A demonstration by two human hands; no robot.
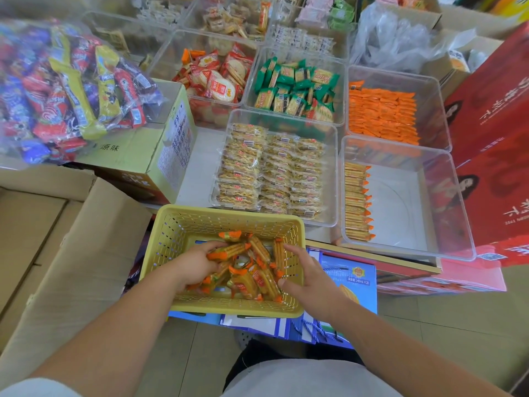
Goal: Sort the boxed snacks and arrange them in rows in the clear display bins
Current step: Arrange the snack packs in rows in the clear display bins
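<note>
Left hand [197, 262] grips orange-wrapped cracker packets [259, 277] inside the yellow basket [229, 211]. Right hand [305, 272], fingers loosely spread, holds nothing beside them. One row stands in the clear bin [429, 247].

We see through one wide-angle camera on the head, facing forward and steeply down. It sits close over the yellow basket [229, 211], near enough to show single cracker packets [259, 277] there, while the clear bins [406, 207] lie farther ahead, toward the top.
</note>
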